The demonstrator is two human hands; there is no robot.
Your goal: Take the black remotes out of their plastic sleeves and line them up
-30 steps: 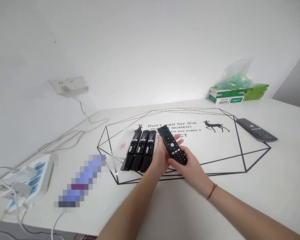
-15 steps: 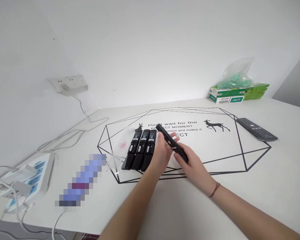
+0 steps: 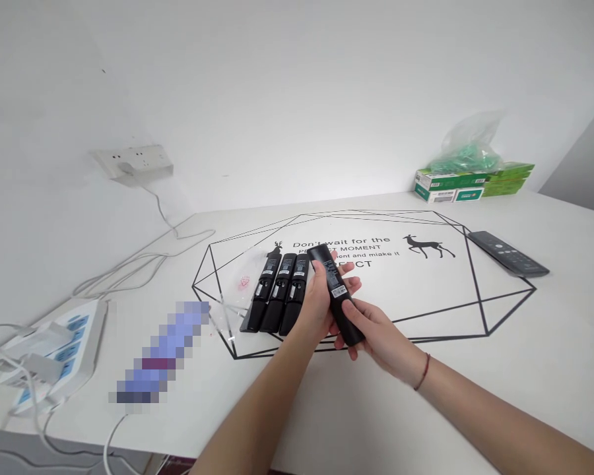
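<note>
**Black remote control (image 3: 334, 280) held back side up in both hands**

The person's left hand (image 3: 318, 297) grasped the remote control from its left side, the thumb along the edge and the fingers passing underneath, their tips showing beyond the right edge. The right hand (image 3: 380, 338) gripped the nearer part, its thumb across the back and other fingers at the underside. The remote control was above the white table (image 3: 475, 396), near its middle, slanting from upper left to lower right, with a white label on its upward-facing back. A thin red cord (image 3: 422, 371) circled the right wrist.

Just left of the left hand, three black remotes (image 3: 280, 290) lay side by side, backs up, each with a recess around its middle. Clear plastic (image 3: 235, 300) with a pinkish mark spread to their left. Well apart, on the right, another remote (image 3: 509, 254) lay with its buttons up, over a corner of the black line design (image 3: 481, 310) printed on the table. A printed deer (image 3: 428, 247) stood out between that remote and the printed lettering (image 3: 371, 241).

On the left were a white power strip (image 3: 86, 349) with plugs in it, loose pale cables (image 3: 143, 264), and an object hidden by bluish pixelation (image 3: 163, 356). A wall socket (image 3: 146, 161) was above the cables. At the back right, a clear bag with green contents (image 3: 468, 155) rested on green and white boxes (image 3: 450, 185).
</note>
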